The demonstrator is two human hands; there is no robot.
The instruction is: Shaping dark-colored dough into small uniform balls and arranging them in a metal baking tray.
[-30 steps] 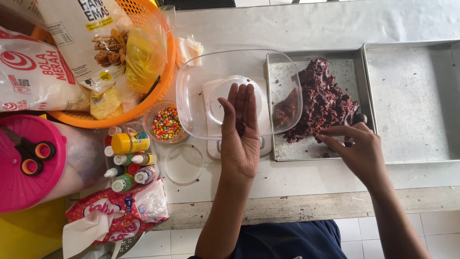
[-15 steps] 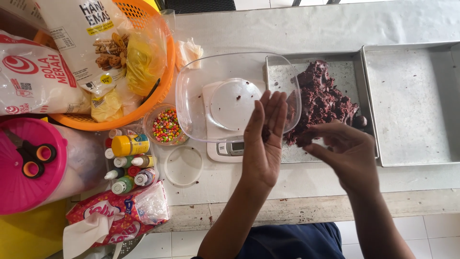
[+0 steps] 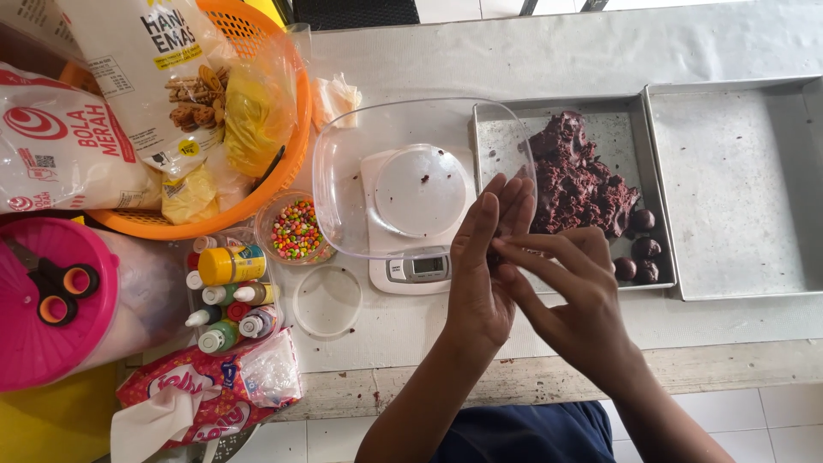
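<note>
Small piece of dark brown dough [image 3: 495,255], mostly hidden, pressed between the two palms in front of the kitchen scale [image 3: 417,267]
Left hand [image 3: 484,266]: upright, fingers straight, edge toward the camera, closed against the right over the dough
Right hand [image 3: 576,296]: laid across the left, fingers [image 3: 536,249] stretched over its palm, hands together
Clear plastic bowl [image 3: 343,184]: on the scale, a few dark crumbs inside
Metal tray [image 3: 501,137]: just right of the bowl, holding a dark dough mass [image 3: 574,180] and four rolled balls [image 3: 643,249] at its near right corner
Second metal tray [image 3: 737,189]: further right
Cup of coloured sprinkles [image 3: 296,230], clear round lid [image 3: 327,300], small colouring bottles [image 3: 230,296]: left of the scale
Orange basket [image 3: 287,163] with packets: far left
</note>
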